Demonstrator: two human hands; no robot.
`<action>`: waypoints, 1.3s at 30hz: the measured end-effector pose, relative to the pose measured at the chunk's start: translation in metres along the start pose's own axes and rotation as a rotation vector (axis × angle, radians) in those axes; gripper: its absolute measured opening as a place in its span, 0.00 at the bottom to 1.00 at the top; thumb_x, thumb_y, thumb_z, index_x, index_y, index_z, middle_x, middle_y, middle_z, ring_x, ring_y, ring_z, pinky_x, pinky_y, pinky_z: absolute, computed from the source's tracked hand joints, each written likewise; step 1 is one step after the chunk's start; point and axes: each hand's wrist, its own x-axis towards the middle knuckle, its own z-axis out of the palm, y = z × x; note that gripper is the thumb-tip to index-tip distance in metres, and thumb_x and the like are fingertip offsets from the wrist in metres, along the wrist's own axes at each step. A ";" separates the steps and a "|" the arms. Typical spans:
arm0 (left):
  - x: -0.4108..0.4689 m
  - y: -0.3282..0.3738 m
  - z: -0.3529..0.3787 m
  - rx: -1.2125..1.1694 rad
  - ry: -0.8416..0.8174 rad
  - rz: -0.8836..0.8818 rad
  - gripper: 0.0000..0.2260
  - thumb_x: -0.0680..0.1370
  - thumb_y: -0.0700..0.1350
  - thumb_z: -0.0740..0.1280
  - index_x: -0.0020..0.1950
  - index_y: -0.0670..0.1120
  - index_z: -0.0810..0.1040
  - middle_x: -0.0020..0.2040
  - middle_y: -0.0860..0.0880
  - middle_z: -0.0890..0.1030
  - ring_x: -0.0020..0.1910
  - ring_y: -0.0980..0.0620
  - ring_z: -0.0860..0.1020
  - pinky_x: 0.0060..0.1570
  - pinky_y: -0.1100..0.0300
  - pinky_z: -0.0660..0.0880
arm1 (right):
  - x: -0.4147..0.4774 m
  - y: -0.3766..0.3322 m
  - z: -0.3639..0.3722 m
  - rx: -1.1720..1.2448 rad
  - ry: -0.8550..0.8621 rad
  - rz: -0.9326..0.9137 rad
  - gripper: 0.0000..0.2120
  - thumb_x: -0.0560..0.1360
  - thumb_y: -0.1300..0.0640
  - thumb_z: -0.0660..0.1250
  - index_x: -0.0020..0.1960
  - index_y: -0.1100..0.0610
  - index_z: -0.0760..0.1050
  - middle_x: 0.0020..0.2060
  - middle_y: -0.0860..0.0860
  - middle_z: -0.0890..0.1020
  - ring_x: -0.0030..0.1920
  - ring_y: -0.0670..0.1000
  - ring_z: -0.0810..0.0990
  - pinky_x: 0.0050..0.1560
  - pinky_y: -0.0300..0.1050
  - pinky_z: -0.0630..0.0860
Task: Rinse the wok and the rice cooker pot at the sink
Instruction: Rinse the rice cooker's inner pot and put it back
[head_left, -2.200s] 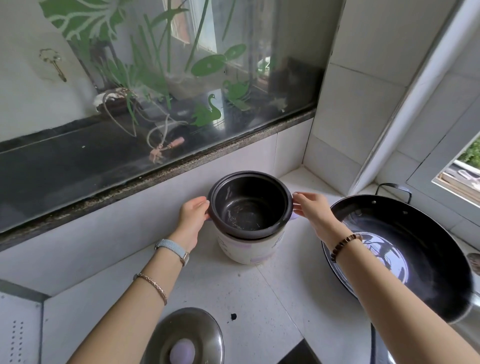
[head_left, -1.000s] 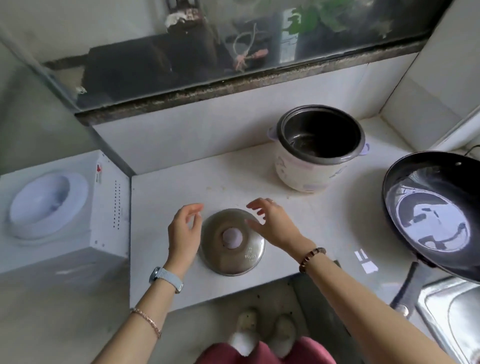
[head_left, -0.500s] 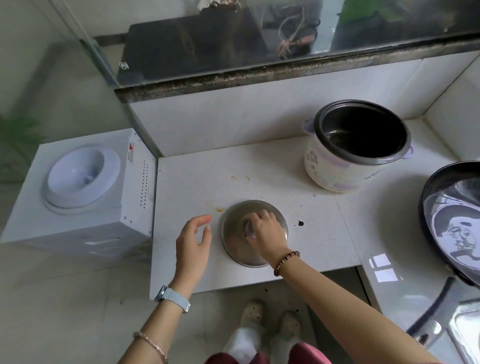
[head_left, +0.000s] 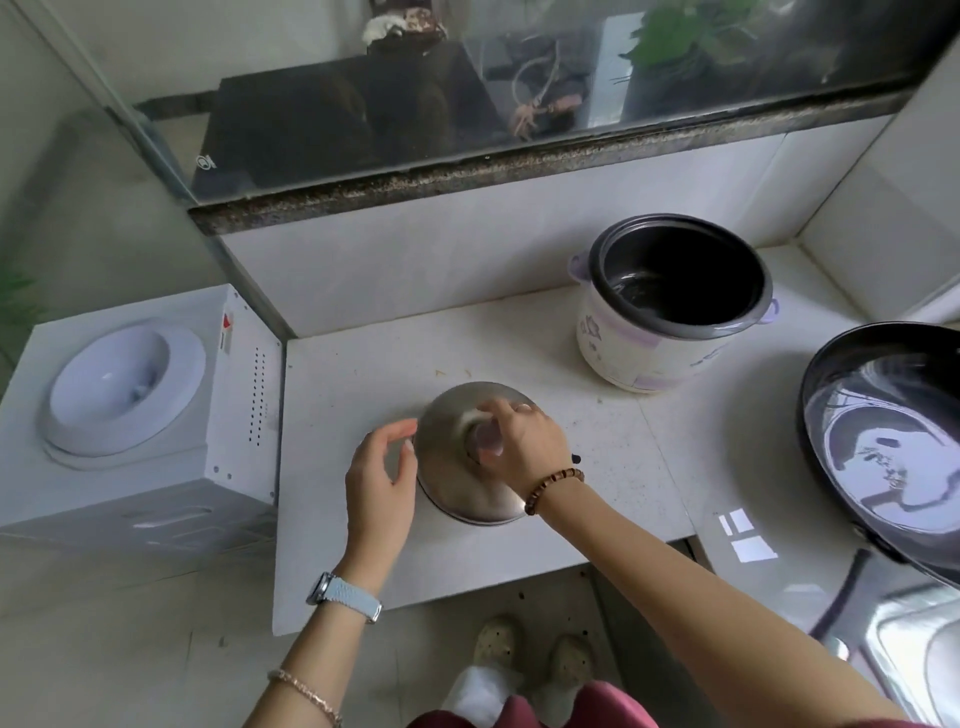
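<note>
while right fingers (head_left: 506, 410) round lid (head_left: 457, 499) knob, left fingers (head_left: 395, 431) loose, pot (head_left: 727, 280) well apart

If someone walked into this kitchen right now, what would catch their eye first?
The right hand grips the knob of the steel lid near the counter's front edge, with the left hand open beside it. Behind stands the uncovered rice cooker with its dark pot inside, and the glossy black wok fills the right edge.
</note>
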 end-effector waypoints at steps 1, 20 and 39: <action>0.004 0.006 0.001 -0.008 0.020 0.031 0.11 0.79 0.36 0.63 0.59 0.45 0.78 0.57 0.52 0.81 0.58 0.55 0.77 0.58 0.74 0.68 | 0.003 0.001 -0.015 0.034 0.024 -0.004 0.21 0.73 0.53 0.66 0.66 0.51 0.70 0.53 0.53 0.80 0.54 0.56 0.78 0.49 0.48 0.76; 0.084 0.115 0.095 -0.044 -0.075 0.396 0.10 0.80 0.37 0.61 0.57 0.46 0.78 0.55 0.53 0.80 0.57 0.54 0.77 0.59 0.66 0.69 | 0.062 0.132 -0.225 0.089 0.420 0.118 0.19 0.74 0.61 0.66 0.64 0.59 0.70 0.50 0.57 0.82 0.54 0.60 0.76 0.48 0.44 0.68; 0.103 0.118 0.124 -0.016 -0.160 0.336 0.11 0.81 0.41 0.59 0.59 0.47 0.77 0.57 0.53 0.80 0.59 0.56 0.75 0.56 0.74 0.67 | 0.103 0.162 -0.204 0.069 0.373 0.150 0.19 0.72 0.63 0.68 0.62 0.61 0.70 0.49 0.58 0.83 0.54 0.61 0.77 0.52 0.47 0.69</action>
